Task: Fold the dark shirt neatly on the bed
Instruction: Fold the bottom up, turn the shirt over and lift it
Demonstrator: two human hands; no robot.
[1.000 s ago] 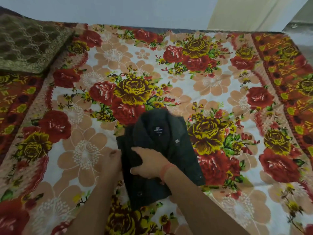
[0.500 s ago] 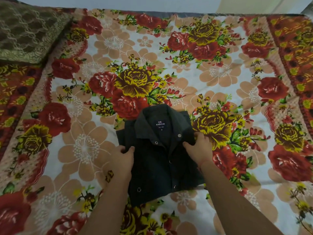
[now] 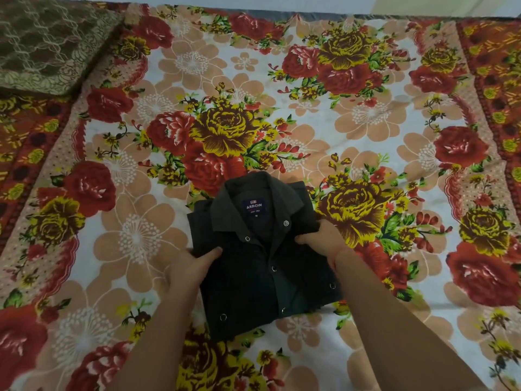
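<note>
The dark shirt (image 3: 262,266) lies folded into a compact rectangle on the floral bedsheet (image 3: 366,114), collar up and away from me, with a label reading ARROW inside the neck and metal snaps down the front. My left hand (image 3: 190,268) grips the shirt's left edge, thumb on top. My right hand (image 3: 320,241) holds the right edge near the shoulder, fingers curled onto the cloth. Both forearms reach in from the bottom of the view.
A brown patterned pillow (image 3: 48,46) lies at the bed's far left corner. The bed's far edge (image 3: 310,15) meets a pale wall. A red-orange border of the sheet (image 3: 496,80) runs down the right side.
My right hand moved from the middle of the shirt to its right edge, and my left hand took the left edge. The shirt's collar and front now show uncovered.
</note>
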